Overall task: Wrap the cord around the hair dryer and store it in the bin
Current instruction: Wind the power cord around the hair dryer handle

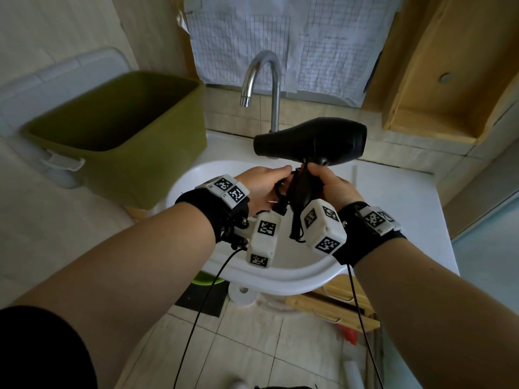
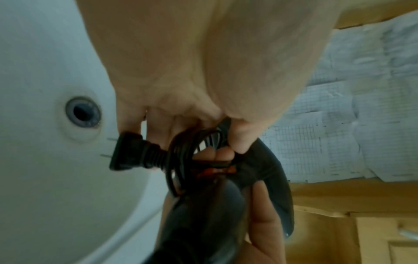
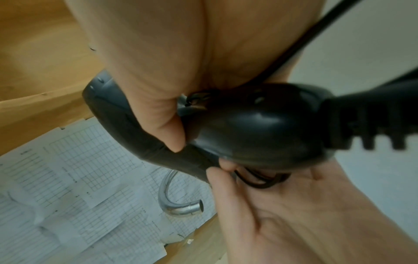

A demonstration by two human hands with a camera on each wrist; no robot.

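Note:
The black hair dryer [image 1: 311, 146] is held above the sink with its nozzle pointing left. My right hand [image 1: 316, 174] grips its handle [image 3: 260, 125] just under the body, thumb pressed on the side. My left hand [image 1: 282, 176] pinches several loops of black cord [image 2: 192, 142] against the handle. The plug [image 2: 128, 153] sticks out from those loops, prongs toward the basin. The cord's ribbed sleeve [image 3: 373, 121] leaves the handle's end. The open green bin [image 1: 120, 130] stands at the left, beside the sink.
A white sink [image 1: 252, 273] lies under both hands, its drain [image 2: 82, 112] showing. A chrome faucet [image 1: 264, 80] rises behind the dryer. Gridded paper sheets [image 1: 280, 37] cover the wall; a wooden shelf [image 1: 438, 80] is at the right. Thin sensor cables hang from both wrists.

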